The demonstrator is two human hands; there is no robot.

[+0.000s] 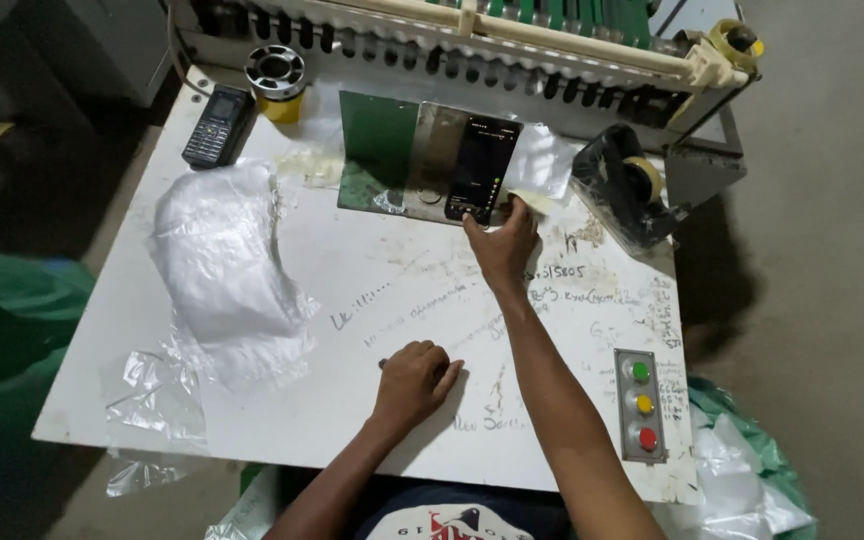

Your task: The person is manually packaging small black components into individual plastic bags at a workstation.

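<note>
In the head view, a dark smartphone (480, 168) with a lit screen is propped upright at the white table's (352, 300) far edge, its lower edge touched by the loosely open right hand (500, 243). The left hand (414, 378) is rested curled on the table, holding nothing visible. Two phones are counted, the second a black keypad phone (218, 125), along with three coloured buttons (643, 404).

A scuffed white bench (352, 300) stands on a grey concrete floor (832, 200), with green sacks (2, 300) beside it in dim light.

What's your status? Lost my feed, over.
Right hand on the smartphone, propped upright. Left hand flat on the table, maybe over a pen. Tape dispenser right of the phone, plastic bags left. Nothing blocking.
</note>
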